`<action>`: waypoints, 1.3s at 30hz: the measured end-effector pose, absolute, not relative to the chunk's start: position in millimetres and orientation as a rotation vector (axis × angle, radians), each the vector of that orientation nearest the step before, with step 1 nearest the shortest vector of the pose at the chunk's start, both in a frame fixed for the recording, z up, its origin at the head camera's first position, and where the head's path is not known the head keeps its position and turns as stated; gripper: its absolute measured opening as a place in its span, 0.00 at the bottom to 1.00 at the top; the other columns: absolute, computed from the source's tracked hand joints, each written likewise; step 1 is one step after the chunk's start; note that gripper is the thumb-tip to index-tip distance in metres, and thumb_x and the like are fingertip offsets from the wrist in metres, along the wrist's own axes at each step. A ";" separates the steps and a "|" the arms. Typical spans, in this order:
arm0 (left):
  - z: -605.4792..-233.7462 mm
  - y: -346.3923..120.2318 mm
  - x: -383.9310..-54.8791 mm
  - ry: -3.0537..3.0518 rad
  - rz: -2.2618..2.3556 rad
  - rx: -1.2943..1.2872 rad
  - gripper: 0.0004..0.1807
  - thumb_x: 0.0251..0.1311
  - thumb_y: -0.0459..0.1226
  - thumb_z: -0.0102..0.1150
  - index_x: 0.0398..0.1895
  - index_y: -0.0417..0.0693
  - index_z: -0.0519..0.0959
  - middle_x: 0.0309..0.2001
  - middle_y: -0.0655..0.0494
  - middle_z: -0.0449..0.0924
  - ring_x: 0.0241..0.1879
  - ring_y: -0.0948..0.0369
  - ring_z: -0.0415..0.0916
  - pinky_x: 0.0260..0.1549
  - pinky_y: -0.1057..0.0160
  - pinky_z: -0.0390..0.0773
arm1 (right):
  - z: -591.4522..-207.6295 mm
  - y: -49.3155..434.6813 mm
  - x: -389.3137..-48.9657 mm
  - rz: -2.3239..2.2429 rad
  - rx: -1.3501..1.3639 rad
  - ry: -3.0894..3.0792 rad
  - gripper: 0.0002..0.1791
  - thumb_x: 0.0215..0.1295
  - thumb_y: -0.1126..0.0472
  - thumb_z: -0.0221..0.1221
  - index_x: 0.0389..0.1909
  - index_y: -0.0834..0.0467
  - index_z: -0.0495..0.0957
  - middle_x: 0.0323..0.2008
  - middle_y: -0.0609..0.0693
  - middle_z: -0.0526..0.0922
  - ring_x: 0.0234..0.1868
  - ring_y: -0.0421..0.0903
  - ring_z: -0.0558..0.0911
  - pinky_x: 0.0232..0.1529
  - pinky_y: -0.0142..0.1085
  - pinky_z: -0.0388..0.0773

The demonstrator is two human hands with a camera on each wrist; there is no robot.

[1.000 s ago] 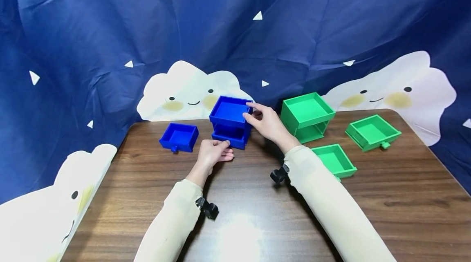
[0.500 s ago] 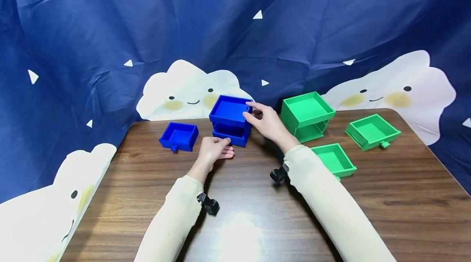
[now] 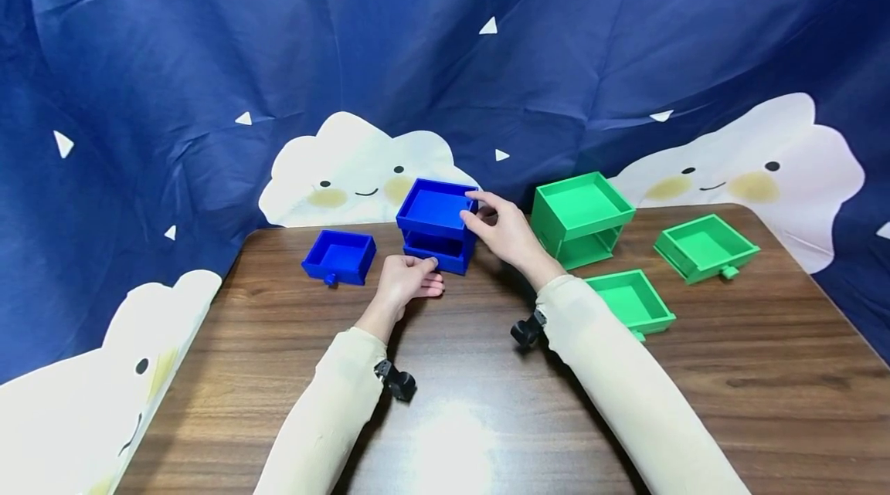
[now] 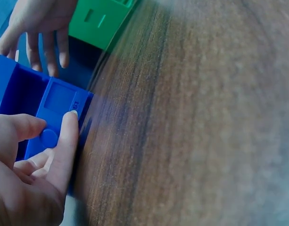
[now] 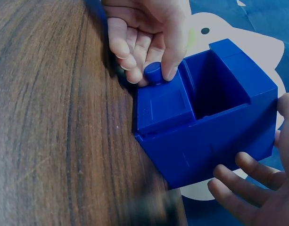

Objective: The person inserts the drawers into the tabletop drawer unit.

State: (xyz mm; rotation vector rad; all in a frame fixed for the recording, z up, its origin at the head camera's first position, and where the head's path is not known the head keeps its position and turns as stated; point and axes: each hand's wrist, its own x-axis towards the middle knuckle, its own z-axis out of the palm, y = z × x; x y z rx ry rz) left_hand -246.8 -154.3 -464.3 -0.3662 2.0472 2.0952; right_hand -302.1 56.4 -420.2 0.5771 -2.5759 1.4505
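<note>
A blue cabinet (image 3: 437, 205) with a tray-like top stands at the table's back edge. Its upper slot gapes, and a blue drawer (image 5: 165, 106) with a round knob sits in the lower slot. My left hand (image 3: 403, 279) is at the drawer front, thumb and index finger touching on either side of the knob, which stays visible between them. My right hand (image 3: 505, 232) lies along the cabinet's right side, fingers spread, thumb by the top edge; I cannot tell how firmly it touches. Another blue drawer (image 3: 338, 257) rests to the left, knob forward.
A green cabinet (image 3: 584, 205) with open slots stands right of my right hand. Two green drawers lie on the wooden table (image 3: 473, 371): a near green drawer (image 3: 631, 300) beside my right sleeve, a farther green drawer (image 3: 708, 246). A blue curtain (image 3: 417, 39) hangs behind.
My left hand has moved slightly away from me, and the blue drawer has slid a little deeper into the cabinet. My right hand keeps its place.
</note>
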 end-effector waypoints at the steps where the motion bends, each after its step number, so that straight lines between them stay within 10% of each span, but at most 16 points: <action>1: -464.2 -154.2 -247.7 2.044 2.095 -0.370 0.13 0.75 0.31 0.60 0.47 0.23 0.82 0.23 0.50 0.85 0.20 0.62 0.86 0.27 0.64 0.89 | -419.8 56.4 -302.2 1.455 0.577 -2.575 0.26 0.78 0.54 0.64 0.72 0.58 0.78 0.43 0.60 0.85 0.44 0.56 0.84 0.54 0.49 0.83; 39: -459.2 -185.1 -223.3 2.265 1.900 -0.187 0.13 0.75 0.30 0.58 0.51 0.23 0.83 0.32 0.40 0.89 0.24 0.62 0.86 0.29 0.64 0.89 | -420.8 57.1 -299.7 1.458 0.542 -2.591 0.25 0.77 0.53 0.66 0.71 0.56 0.80 0.44 0.59 0.87 0.48 0.57 0.87 0.57 0.52 0.85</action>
